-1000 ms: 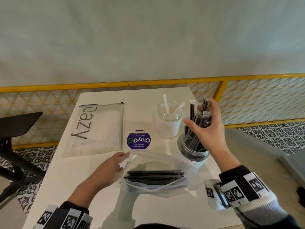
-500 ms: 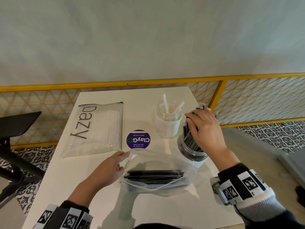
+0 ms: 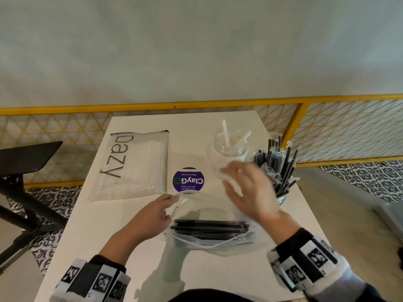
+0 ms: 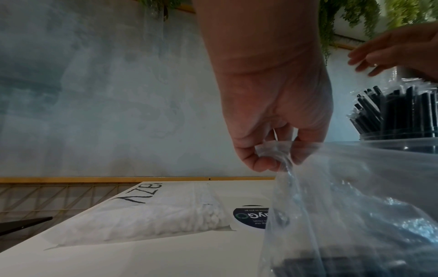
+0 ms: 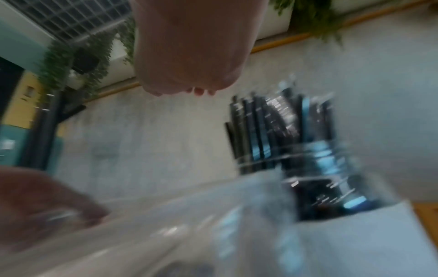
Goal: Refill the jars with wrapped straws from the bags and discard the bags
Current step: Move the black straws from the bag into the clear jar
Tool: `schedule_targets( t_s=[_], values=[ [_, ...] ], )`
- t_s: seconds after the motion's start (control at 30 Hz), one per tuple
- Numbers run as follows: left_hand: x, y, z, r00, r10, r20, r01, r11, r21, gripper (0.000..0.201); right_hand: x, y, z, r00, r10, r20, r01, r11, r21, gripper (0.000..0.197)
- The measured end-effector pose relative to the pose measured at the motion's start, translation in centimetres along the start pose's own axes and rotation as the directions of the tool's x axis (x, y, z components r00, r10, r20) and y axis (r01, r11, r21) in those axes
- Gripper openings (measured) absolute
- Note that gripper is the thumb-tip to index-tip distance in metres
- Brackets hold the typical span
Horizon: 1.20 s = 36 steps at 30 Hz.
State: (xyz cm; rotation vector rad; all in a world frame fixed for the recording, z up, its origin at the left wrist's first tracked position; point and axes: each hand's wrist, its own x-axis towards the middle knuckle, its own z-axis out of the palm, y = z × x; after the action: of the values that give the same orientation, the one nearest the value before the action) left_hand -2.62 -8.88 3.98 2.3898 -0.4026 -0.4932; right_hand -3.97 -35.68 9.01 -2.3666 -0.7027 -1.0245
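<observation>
The black straws lie left-to-right in the clear bag at lower centre; the left hand pinches its mouth, while the right hand, spread and empty, hovers nearest above.

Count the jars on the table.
2. A clear plastic jar holding a few white wrapped straws stands at the table's far middle. A second clear jar packed with black wrapped straws stands to its right near the edge, partly behind the right hand.

Bare table left of clear bag; jars crowd far right
</observation>
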Motion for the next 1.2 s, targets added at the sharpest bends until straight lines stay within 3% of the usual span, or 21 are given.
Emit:
schedule_targets(
  t_s=[0.07, 0.1, 0.13, 0.2, 0.23, 0.3, 0.57, 0.7, 0.77, 1.07, 1.2],
  values=[
    [0.0, 0.2, 0.0, 1.0, 0.008, 0.002, -0.009, 1.0, 0.007, 0.06, -1.8, -2.1, 2.7, 0.976, 0.007, 0.216, -0.049, 0.981, 0.19, 0.02],
    [0.0, 0.4, 0.0, 1.0, 0.015, 0.003, -0.015, 1.0, 0.012, 0.061, -2.8, -2.8, 4.3, 0.921, 0.047, 0.388, -0.132, 0.971, 0.198, 0.023],
    [-0.1, 0.5, 0.1, 1.0, 0.026, 0.005, -0.026, 1.0, 0.011, 0.062, -3.9, -3.2, 6.0, 0.813, 0.106, 0.573, -0.221, 0.966, 0.134, 0.027],
    [-0.3, 0.6, 0.3, 0.999, 0.043, 0.012, -0.043, 0.999, -0.009, 0.066, -5.9, -3.4, 8.9, 0.53, 0.213, 0.821, -0.269, 0.96, -0.075, 0.04],
    [-0.4, 0.6, 0.5, 0.999, 0.044, 0.017, -0.044, 0.999, -0.013, 0.068, -6.6, -3.5, 9.9, 0.437, 0.246, 0.865, -0.245, 0.958, -0.149, 0.047],
    [-0.9, 0.6, 1.0, 0.998, 0.037, 0.046, -0.038, 0.999, 0.006, 0.071, -7.3, -3.7, 11.0, 0.36, 0.284, 0.889, -0.225, 0.951, -0.212, 0.055],
    [-1.5, -0.5, 1.4, 0.999, 0.023, 0.043, -0.024, 1.0, 0.021, 0.075, -7.0, -3.8, 11.6, 0.313, 0.338, 0.888, -0.285, 0.925, -0.252, 0.036],
    [-1.6, -0.5, 1.4, 0.999, 0.027, 0.042, -0.028, 0.999, 0.031, 0.074, -6.8, -4.0, 11.4, 0.298, 0.354, 0.887, -0.254, 0.925, -0.284, 0.037],
    [-1.5, -0.6, 1.1, 0.999, 0.019, 0.036, -0.02, 0.999, 0.038, 0.072, -6.7, -3.9, 11.3, 0.316, 0.359, 0.878, -0.259, 0.923, -0.285, 0.038],
    [-1.0, -1.0, 0.1, 0.999, 0.002, 0.037, -0.003, 0.999, 0.037, 0.071, -4.9, -3.7, 8.0, 0.473, 0.36, 0.804, -0.533, 0.844, -0.064, 0.032],
    [-0.5, -1.1, -0.3, 0.999, -0.017, 0.038, 0.014, 0.998, 0.059, 0.072, -3.4, -4.2, 6.5, 0.523, 0.366, 0.77, -0.585, 0.811, 0.013, 0.011]
  ],
)
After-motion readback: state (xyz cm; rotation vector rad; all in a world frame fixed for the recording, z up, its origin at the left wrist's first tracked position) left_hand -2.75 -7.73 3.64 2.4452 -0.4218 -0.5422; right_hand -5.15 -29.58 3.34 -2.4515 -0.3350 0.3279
